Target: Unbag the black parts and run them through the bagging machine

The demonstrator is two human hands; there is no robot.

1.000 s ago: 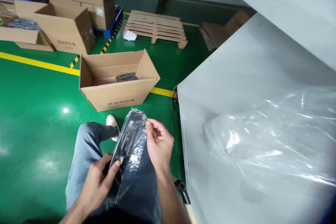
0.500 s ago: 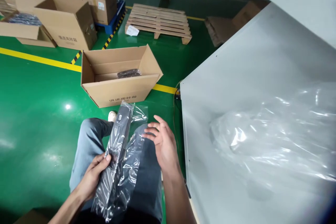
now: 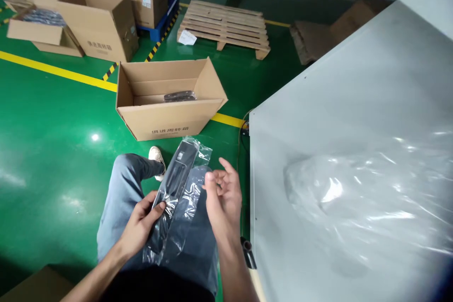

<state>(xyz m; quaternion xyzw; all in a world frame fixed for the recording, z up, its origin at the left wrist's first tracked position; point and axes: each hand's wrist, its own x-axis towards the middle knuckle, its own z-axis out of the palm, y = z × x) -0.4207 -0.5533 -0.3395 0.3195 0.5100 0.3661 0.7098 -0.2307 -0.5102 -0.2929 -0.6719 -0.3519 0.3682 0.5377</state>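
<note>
My left hand [image 3: 141, 222] grips a long dark plastic panel [image 3: 176, 172] with a recess in its upper part and a small white label. The panel lies inside a clear plastic bag [image 3: 190, 198] whose loose side spreads to the right over my thigh. The thumb presses on top of the bagged panel; most of the other fingers are hidden beneath. To the right of the bag my right hand [image 3: 223, 196] is raised with nothing in it, fingers loosely curled and apart. A similar bagged dark part [image 3: 180, 96] lies in the open cardboard box [image 3: 173, 118] ahead.
A large light-grey surface [image 3: 279, 137] with clear plastic film [image 3: 354, 193] fills the right side. Further back are a wooden pallet [image 3: 224, 23], open cartons [image 3: 95, 28] and stacked boxes on a blue pallet [image 3: 155, 34]. Another cardboard piece [image 3: 38, 285] shows at bottom left.
The bagged panel has moved up and right in my left hand and turned so its recess shows. My right hand has rotated and its fingers have curled more. The view has shifted slightly.
</note>
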